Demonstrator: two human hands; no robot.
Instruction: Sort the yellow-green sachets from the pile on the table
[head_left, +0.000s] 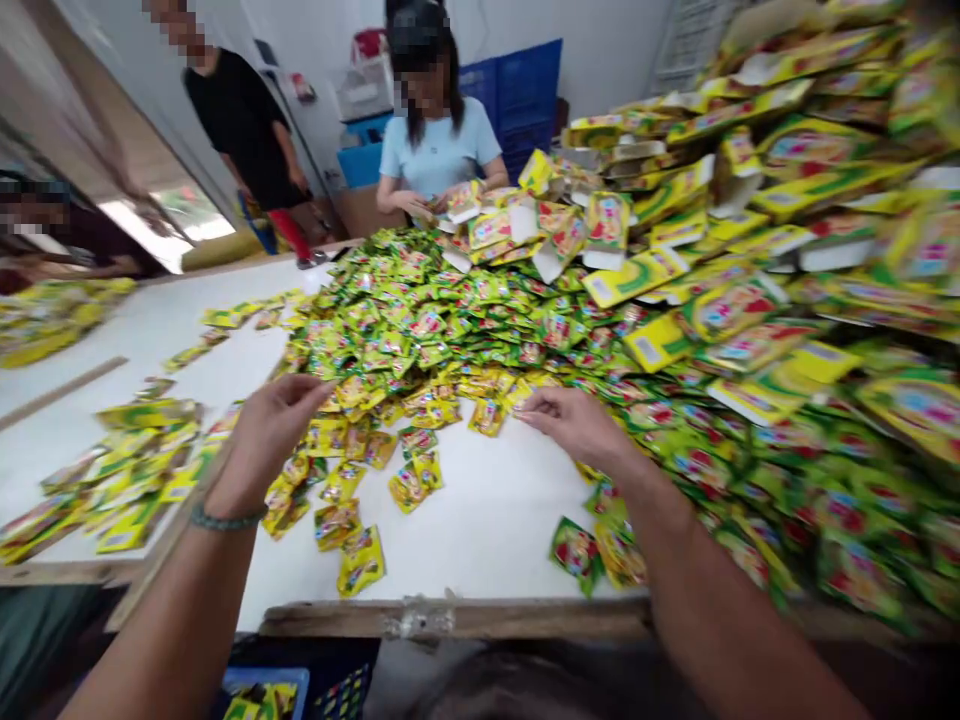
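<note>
My left hand (279, 425), with a bracelet at its wrist, hovers at the left edge of the sachet pile, thumb and fingers pressed together. What they pinch, if anything, is hidden. Across a bare patch of the white table, my right hand (566, 418) has its fingers curled together beside a yellow sachet (487, 416); I cannot make out what is in them. Small shiny green sachets (420, 325) form a heap beyond both hands. Yellow sachets (362, 560) lie scattered near my left forearm. A green and red sachet (576, 550) rests near the front edge.
Flat yellow cartons (750, 310) are heaped high on the right. More cartons (142, 470) lie at left beside a wooden strip (64, 390). A wooden edge (510, 618) borders the table (480, 520). Below sits a blue crate (300, 685). Several people stand or sit around.
</note>
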